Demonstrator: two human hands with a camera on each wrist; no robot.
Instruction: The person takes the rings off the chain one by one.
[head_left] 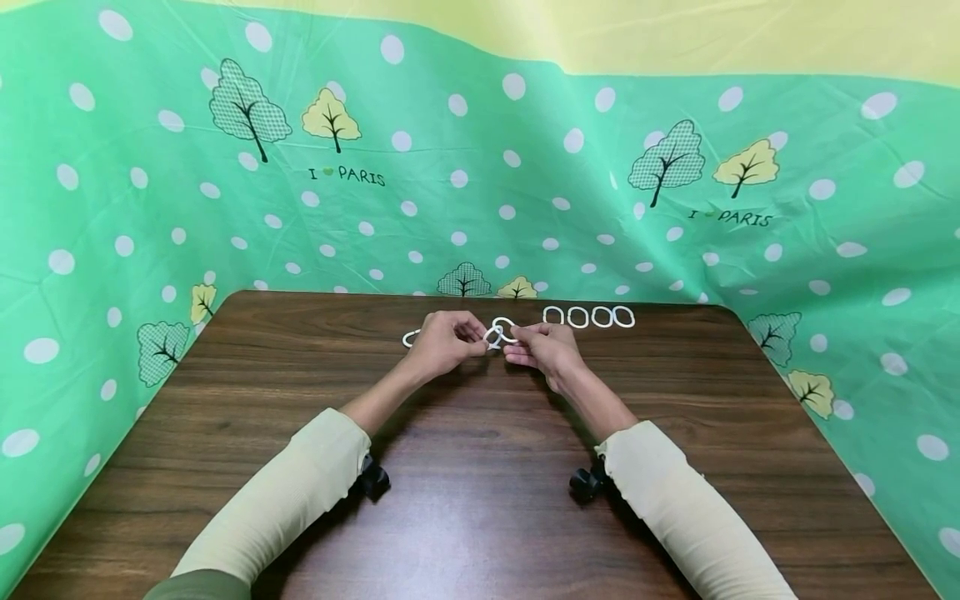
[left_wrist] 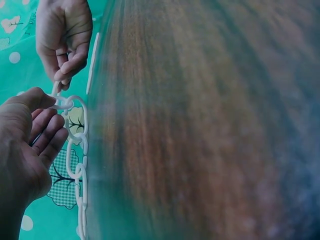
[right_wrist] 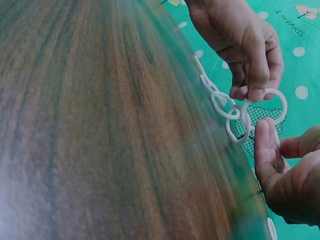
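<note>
A short chain of white oval links trails along the table's far side, its left end showing beyond my left hand in the head view. My left hand pinches a link of this chain between thumb and forefinger. Facing it, my right hand holds another white link between thumb and fingers. The two links cross each other between the hands. Fingers partly hide where they meet, and I cannot tell whether the right one is fully threaded through.
To the right of my hands, several loose white links lie in a row near the back edge of the dark wooden table. A green dotted cloth with printed trees hangs behind and beside the table.
</note>
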